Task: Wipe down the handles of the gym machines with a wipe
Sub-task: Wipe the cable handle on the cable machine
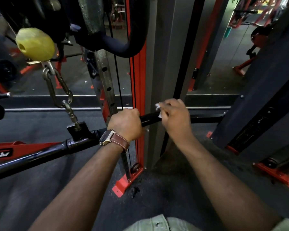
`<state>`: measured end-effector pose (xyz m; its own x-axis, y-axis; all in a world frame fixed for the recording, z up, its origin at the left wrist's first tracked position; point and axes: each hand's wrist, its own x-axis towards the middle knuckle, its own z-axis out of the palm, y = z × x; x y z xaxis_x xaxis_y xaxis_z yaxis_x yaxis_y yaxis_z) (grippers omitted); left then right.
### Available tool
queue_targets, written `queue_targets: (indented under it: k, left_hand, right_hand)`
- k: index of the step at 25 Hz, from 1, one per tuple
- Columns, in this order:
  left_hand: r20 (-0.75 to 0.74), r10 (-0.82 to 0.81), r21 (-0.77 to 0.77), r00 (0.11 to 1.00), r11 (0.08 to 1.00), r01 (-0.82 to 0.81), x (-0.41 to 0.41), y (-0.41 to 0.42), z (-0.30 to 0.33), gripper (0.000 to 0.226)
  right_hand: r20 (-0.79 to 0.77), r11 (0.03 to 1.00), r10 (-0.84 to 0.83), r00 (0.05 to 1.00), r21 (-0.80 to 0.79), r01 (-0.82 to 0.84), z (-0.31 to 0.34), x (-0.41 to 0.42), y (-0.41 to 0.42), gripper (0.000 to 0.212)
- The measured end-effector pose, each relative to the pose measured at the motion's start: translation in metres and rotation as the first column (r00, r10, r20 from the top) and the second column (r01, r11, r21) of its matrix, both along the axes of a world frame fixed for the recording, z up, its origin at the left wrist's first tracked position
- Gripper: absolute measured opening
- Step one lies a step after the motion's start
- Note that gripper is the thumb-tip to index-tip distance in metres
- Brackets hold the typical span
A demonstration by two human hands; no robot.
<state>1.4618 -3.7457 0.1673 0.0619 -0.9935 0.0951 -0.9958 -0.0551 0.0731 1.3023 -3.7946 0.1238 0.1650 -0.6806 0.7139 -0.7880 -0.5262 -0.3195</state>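
The black cylindrical bar handle, hung by a chain beside the red machine upright, is held steady in the closed left hand. A crumpled white wipe is pinched around it by the right hand. The wipe is best kept wrapped fully round and drawn along the whole length.

Dark speckled rubber gym floor fills lower frame. Red base bracket of grey-and-red upright post sits on floor at lower centre. Second red foot on floor at lower right.
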Motion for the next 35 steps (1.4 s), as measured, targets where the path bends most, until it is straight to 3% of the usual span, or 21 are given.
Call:
queue_targets:
  k: [5, 7, 9, 13, 17, 19, 22, 26, 27, 29, 31, 33, 35]
  left_hand:
    - [0.062, -0.012, -0.055, 0.998, 0.998, 0.015, 0.006, 0.005, -0.008, 0.023]
    - [0.057, 0.006, -0.062, 0.998, 0.998, -0.003, 0.01, 0.007, -0.012, 0.015]
    - [0.048, 0.024, -0.075, 0.999, 0.997, -0.02, 0.013, 0.007, -0.014, 0.012]
    - [0.043, 0.02, -0.096, 0.999, 0.995, -0.016, 0.013, 0.008, -0.011, 0.017]
    - [0.026, 0.051, -0.104, 0.998, 0.993, -0.048, 0.012, 0.004, -0.013, 0.013]
    - [0.02, 0.046, -0.093, 0.999, 0.995, -0.044, 0.01, 0.002, -0.013, 0.016]
    - [-0.028, 0.032, -0.029, 0.999, 0.999, -0.033, 0.009, 0.001, -0.008, 0.022]
    - [-0.121, 0.058, 0.102, 0.991, 0.994, -0.045, 0.016, -0.008, -0.002, 0.021]
    - [-0.157, 0.069, 0.145, 0.985, 0.988, -0.046, 0.018, -0.012, -0.001, 0.022]
    - [-0.23, 0.078, 0.239, 0.97, 0.971, -0.021, 0.021, -0.021, 0.002, 0.023]
    - [-0.319, 0.093, 0.32, 0.943, 0.947, 0.015, 0.023, -0.028, 0.004, 0.023]
    - [-0.389, 0.11, 0.379, 0.915, 0.924, 0.05, 0.024, -0.031, 0.007, 0.024]
    - [-0.427, 0.134, 0.411, 0.894, 0.91, 0.06, 0.025, -0.033, 0.009, 0.023]
  right_hand:
    - [-0.046, 0.952, 0.261, 0.964, 0.179, -0.25, 0.0, 0.027, 0.012, 0.021]
    - [-0.136, 0.959, 0.127, 0.983, 0.269, -0.086, 0.01, 0.005, -0.006, 0.021]
    - [-0.082, 0.949, -0.012, 0.997, 0.313, 0.037, 0.018, -0.001, -0.005, 0.022]
    - [0.144, 0.935, 0.289, 0.946, 0.171, -0.311, 0.012, 0.045, 0.037, 0.013]
    - [0.186, 0.995, 0.024, 0.982, 0.094, -0.042, 0.006, 0.013, 0.003, 0.018]
    - [0.185, 0.996, 0.072, 0.98, 0.042, -0.081, -0.002, 0.026, 0.021, 0.016]
    - [0.237, 0.945, 0.321, 0.917, -0.015, -0.327, -0.015, 0.043, 0.054, 0.014]
    - [0.484, 0.998, 0.026, 0.875, 0.037, -0.05, -0.019, 0.002, 0.023, 0.019]
    - [0.471, 0.998, 0.02, 0.882, 0.043, -0.046, -0.02, 0.004, 0.025, 0.02]
    - [0.382, 0.981, 0.177, 0.907, 0.012, -0.196, -0.028, 0.021, 0.042, 0.023]
    - [0.415, 0.968, 0.239, 0.878, -0.025, -0.251, -0.031, 0.022, 0.043, 0.023]
    - [0.632, 0.993, 0.075, 0.771, 0.027, -0.119, -0.03, 0.009, 0.026, 0.022]
    - [0.745, 0.987, -0.004, 0.668, 0.112, -0.119, -0.028, 0.01, 0.022, 0.024]
